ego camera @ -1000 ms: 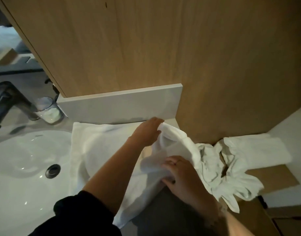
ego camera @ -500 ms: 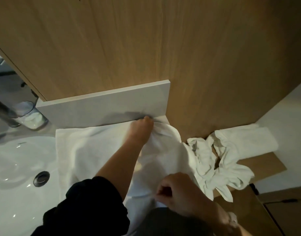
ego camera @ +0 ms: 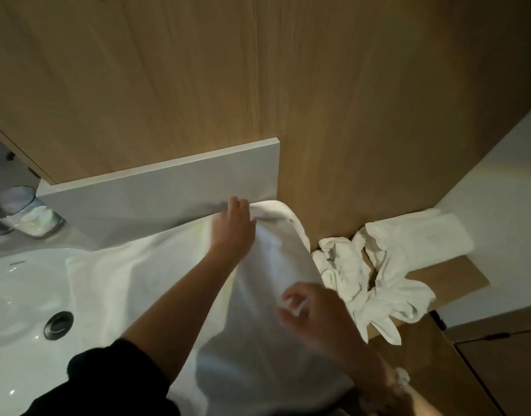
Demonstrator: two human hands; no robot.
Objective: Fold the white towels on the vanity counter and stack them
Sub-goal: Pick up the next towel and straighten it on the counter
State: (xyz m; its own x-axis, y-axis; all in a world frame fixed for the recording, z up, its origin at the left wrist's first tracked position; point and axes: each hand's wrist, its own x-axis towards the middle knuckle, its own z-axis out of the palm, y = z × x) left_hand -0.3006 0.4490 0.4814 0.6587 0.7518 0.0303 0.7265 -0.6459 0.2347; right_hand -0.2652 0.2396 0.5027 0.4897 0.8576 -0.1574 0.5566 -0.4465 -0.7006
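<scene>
Desk point(ego camera: 87, 240) is shared by one sink point(ego camera: 18, 295) and one large white towel point(ego camera: 138, 280), spread smooth with its right side lifted. One crumpled heap of white towels point(ego camera: 378, 265) is seen further right. The far edge is gripped by the left hand point(ego camera: 232, 229), the lifted cloth pinched by the right hand point(ego camera: 318, 313). One glass point(ego camera: 33, 217) holds something white.

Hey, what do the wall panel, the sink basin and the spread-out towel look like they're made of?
The wall panel looks like matte wood or wood-look laminate: vertical grain streaks. The sink basin is probably glazed ceramic: glossy white with sharp highlights. The towel seems soft woven cotton-like cloth: it creases and drapes limply.
</scene>
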